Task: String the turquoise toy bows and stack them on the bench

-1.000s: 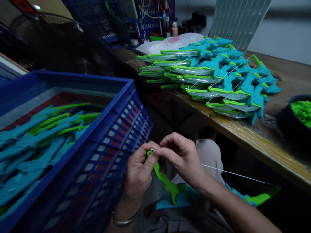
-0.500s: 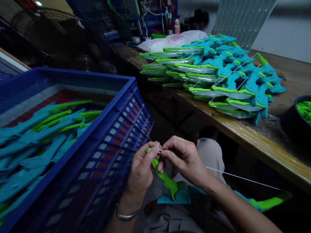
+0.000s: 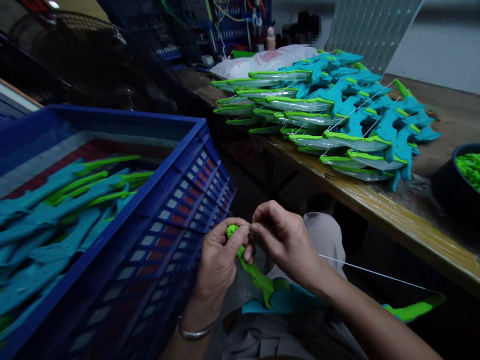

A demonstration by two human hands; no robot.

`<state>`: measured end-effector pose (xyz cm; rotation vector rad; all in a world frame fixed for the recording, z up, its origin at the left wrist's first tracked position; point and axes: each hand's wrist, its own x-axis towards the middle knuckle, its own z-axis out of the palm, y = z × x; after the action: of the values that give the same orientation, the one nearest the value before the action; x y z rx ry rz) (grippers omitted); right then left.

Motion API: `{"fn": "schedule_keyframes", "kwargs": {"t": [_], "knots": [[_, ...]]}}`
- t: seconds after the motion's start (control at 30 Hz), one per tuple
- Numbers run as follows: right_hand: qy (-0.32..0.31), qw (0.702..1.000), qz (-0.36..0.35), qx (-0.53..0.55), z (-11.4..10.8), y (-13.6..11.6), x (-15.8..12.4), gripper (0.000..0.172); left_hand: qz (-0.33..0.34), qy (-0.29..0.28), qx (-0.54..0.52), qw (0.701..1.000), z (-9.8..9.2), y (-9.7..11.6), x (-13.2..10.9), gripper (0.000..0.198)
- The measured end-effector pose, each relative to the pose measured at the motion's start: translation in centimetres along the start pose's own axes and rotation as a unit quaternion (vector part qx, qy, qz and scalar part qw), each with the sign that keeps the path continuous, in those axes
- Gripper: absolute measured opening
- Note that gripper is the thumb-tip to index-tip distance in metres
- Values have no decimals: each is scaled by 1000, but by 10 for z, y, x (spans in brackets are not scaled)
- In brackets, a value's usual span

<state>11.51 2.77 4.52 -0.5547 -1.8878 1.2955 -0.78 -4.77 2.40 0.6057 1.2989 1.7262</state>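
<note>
A toy bow point(image 3: 262, 282) with bright green limbs and a teal body lies across my lap. My left hand point(image 3: 223, 252) is closed round the tip of its near green limb, thumb on top. Against that thumb, my right hand point(image 3: 281, 242) pinches the end of a white string point(image 3: 371, 271). The string runs taut from behind my right wrist to the bow's far green limb point(image 3: 414, 311) at the lower right. My fingers cover most of the string's end at the limb tip. My right forearm hides part of the teal body.
To the left stands a blue plastic crate point(image 3: 150, 210) holding many teal and green bow parts point(image 3: 56, 215). On the wooden table point(image 3: 420, 225) is a pile of strung teal and green bows point(image 3: 356, 110). A dark tub point(image 3: 455, 185) of green pieces sits at the right, a white sack point(image 3: 270, 57) behind.
The white loop that showed between my fingertips is now hidden. My right hand has rolled slightly, its fingers curled tighter beside the left thumb. The view has shifted a little.
</note>
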Motion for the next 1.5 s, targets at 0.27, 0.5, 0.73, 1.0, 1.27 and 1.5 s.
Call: {"fn": "schedule_keyframes", "kwargs": {"t": [0.27, 0.5, 0.73, 1.0, 1.27, 1.5], "knots": [[41, 967, -195, -159, 6, 20, -5, 17, -71, -23, -46, 996, 2, 4, 3, 38], [70, 960, -204, -179, 11, 22, -8, 17, -98, -34, -64, 993, 0, 2, 6, 48], [76, 996, -47, -31, 8, 11, -15, 12, -101, -52, -80, 990, 0, 3, 7, 50], [30, 982, -139, -122, 2, 11, -9, 10, -98, -43, -58, 993, 2, 2, 6, 44], [1, 965, -147, -216, -11, 0, -10, 15, -62, -52, -40, 996, 9, -1, 6, 43], [31, 935, -159, -316, -27, -1, -15, 13, -55, -105, -48, 992, 12, -3, 6, 43]]}}
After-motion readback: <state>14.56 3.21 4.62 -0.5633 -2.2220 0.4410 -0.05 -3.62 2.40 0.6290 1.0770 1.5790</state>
